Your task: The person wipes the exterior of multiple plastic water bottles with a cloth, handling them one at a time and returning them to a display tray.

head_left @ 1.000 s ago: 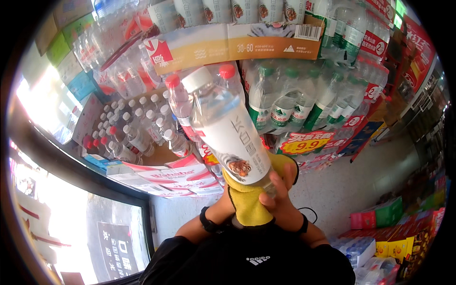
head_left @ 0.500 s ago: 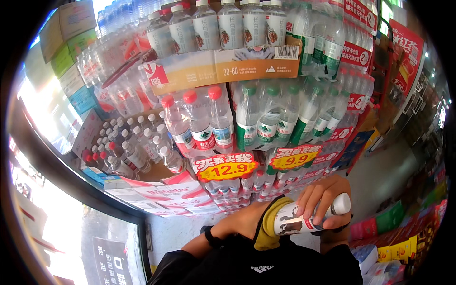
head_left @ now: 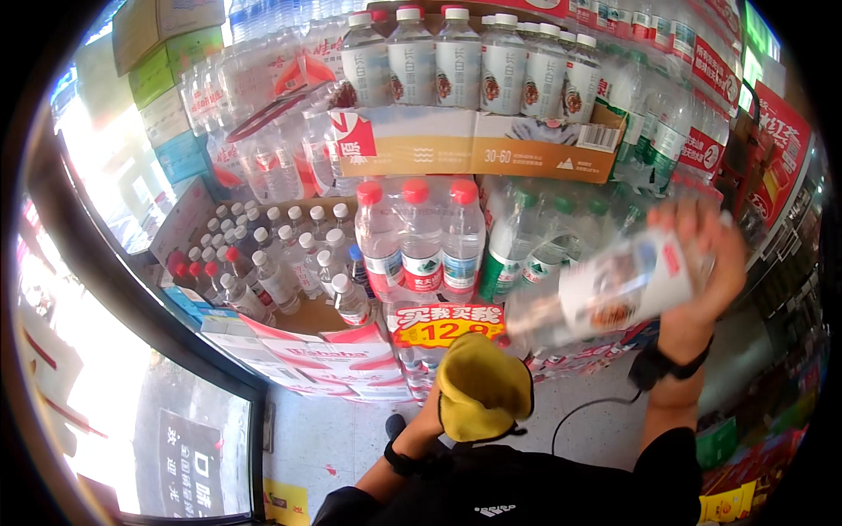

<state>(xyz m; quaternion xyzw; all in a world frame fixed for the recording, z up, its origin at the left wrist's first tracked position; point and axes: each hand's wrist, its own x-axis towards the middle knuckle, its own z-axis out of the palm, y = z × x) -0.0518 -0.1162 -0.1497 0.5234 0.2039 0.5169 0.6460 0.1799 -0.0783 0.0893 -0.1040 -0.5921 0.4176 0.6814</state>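
My right hand is raised at the right, its fingers around the cap end of a clear plastic bottle with a white label. The bottle is blurred by motion and lies nearly sideways, its base toward the left. Lower down, my left hand grips a yellow cloth with a dark edge, bunched into an open cup shape; it hides most of that hand's fingers. Bottle and cloth are apart. Behind the bottle are green-capped bottles in wrap.
A cardboard tray of white-capped bottles sits on the stack ahead. Below it stand red-capped bottles and a red-yellow price sign. An open carton of small bottles is at left, beside a dark door frame. A thin cable hangs from my right wrist.
My right hand has lifted the bottle out of the yellow cloth, up and to the right. My left hand keeps the cloth. The view has shifted, so the shelves appear further right.
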